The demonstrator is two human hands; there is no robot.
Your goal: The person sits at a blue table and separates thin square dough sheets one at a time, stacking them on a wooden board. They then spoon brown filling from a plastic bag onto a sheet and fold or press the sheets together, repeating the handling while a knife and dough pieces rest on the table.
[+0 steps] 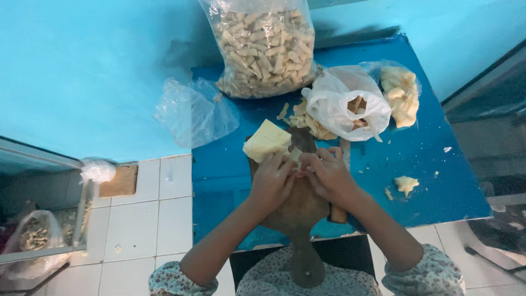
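Head view: both hands' fingers [285, 164] pinch together on a small pale dough piece [296, 155] over the wooden board [298, 211].

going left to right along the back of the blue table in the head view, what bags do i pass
Empty crumpled clear bag → big clear bag of short pale rolled pieces → white plastic bag → small clear bag of pale dough lumps.
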